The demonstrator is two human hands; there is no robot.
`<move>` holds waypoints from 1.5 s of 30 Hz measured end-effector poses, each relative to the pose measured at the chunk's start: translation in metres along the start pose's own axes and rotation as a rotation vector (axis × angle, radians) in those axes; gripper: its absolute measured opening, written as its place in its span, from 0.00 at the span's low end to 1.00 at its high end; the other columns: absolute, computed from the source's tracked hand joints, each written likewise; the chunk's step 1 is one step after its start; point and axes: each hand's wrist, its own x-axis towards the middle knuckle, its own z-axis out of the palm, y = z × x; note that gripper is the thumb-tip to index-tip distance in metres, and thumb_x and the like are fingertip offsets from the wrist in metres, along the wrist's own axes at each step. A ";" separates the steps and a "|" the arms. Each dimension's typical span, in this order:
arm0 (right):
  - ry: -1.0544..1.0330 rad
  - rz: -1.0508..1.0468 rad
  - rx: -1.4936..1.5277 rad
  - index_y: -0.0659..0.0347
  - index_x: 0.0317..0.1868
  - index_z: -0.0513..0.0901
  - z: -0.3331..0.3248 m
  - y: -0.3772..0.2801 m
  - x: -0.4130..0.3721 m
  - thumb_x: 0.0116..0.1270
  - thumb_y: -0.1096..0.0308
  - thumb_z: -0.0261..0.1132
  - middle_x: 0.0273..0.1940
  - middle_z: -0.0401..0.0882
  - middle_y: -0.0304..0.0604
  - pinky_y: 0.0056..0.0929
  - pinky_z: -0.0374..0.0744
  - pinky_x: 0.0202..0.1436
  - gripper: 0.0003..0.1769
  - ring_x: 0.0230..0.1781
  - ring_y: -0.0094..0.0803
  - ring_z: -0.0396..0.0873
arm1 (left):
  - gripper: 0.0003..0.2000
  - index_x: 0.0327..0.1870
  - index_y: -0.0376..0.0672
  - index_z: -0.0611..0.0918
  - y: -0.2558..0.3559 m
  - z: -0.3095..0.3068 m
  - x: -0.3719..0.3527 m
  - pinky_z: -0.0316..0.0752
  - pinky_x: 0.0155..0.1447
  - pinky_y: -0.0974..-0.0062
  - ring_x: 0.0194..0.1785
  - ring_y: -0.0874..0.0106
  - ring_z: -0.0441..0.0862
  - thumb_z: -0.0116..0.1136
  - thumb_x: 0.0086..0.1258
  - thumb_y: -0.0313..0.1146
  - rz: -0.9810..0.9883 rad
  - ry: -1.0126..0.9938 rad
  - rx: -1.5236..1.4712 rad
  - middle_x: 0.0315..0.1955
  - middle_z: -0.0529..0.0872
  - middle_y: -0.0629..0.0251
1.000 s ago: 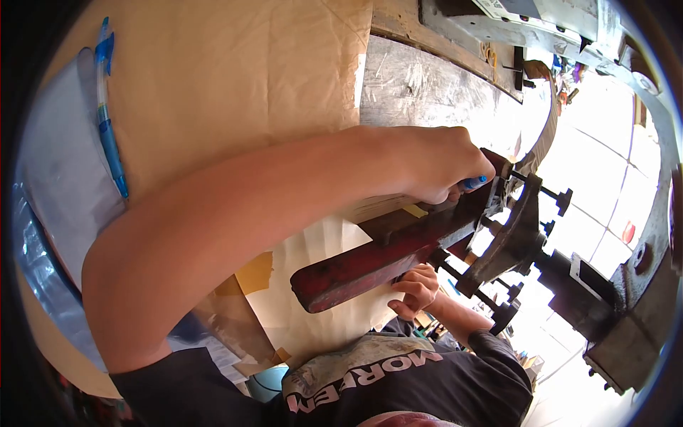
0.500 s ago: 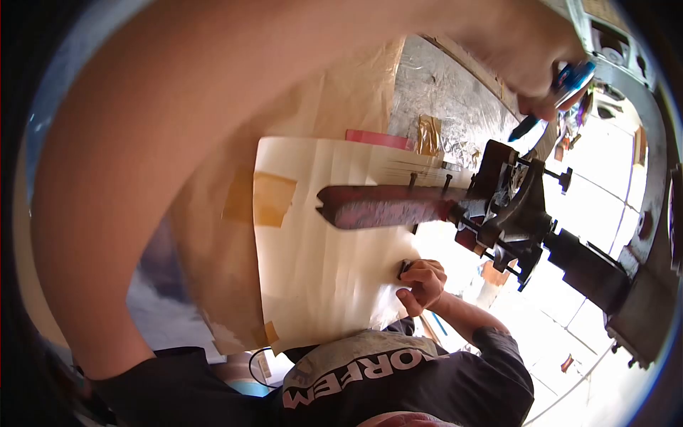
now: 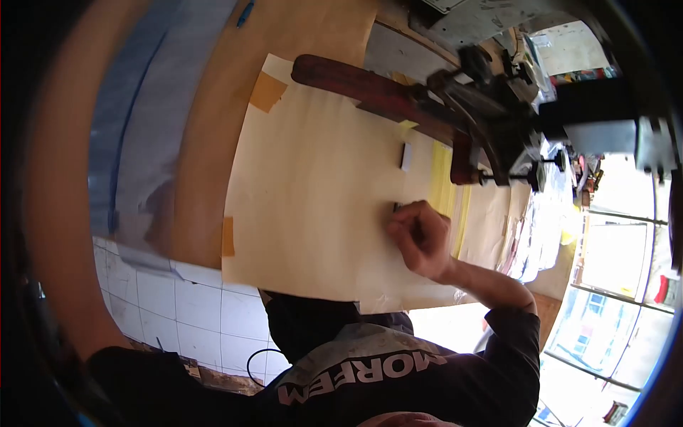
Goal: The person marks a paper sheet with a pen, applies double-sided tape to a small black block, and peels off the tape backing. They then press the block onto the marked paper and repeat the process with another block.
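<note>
Over a large cream paper sheet (image 3: 313,185), my right hand (image 3: 425,238) is closed, fingers curled together. A small dark object (image 3: 397,207) shows at its fingertips; its kind is too small to make out. My left forearm (image 3: 64,164) runs up the left edge very close to the camera, and its hand is out of view. A small pale block with a dark side (image 3: 405,156) lies on the sheet above my right hand. Orange-brown tape pieces (image 3: 267,92) sit at the sheet's left corners.
A long dark red bar (image 3: 348,77) with black clamps and knobs (image 3: 491,121) reaches over the sheet's far side. Yellow strips (image 3: 441,181) run along the right part. A blue pen-like object (image 3: 245,13) lies at the top left. Clear plastic (image 3: 149,128) covers the left side.
The view has shifted. My left hand, which held a blue and black tool at upper right, has left the frame. My right hand stays closed over the sheet; the pale block now shows.
</note>
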 end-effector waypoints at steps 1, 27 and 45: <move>0.031 0.040 0.031 0.65 0.37 0.77 -0.002 0.004 -0.005 0.64 0.78 0.66 0.18 0.72 0.32 0.21 0.65 0.20 0.05 0.17 0.14 0.67 | 0.06 0.40 0.36 0.79 0.020 -0.006 -0.021 0.82 0.45 0.75 0.38 0.72 0.87 0.64 0.69 0.27 -0.042 0.093 0.043 0.34 0.87 0.60; -0.245 -0.360 0.111 0.67 0.48 0.81 -0.006 -0.046 -0.207 0.67 0.63 0.68 0.37 0.83 0.51 0.42 0.80 0.43 0.17 0.38 0.51 0.83 | 0.14 0.42 0.38 0.82 0.227 0.185 -0.393 0.84 0.47 0.73 0.42 0.65 0.90 0.75 0.58 0.24 -0.282 -0.149 -0.464 0.37 0.90 0.54; 0.628 0.463 -0.479 0.66 0.37 0.81 -0.212 0.070 -0.205 0.79 0.56 0.52 0.27 0.82 0.49 0.36 0.76 0.34 0.21 0.29 0.36 0.82 | 0.23 0.59 0.38 0.78 0.172 0.188 -0.394 0.77 0.62 0.65 0.55 0.63 0.86 0.71 0.65 0.33 -0.575 -0.493 -0.360 0.47 0.89 0.55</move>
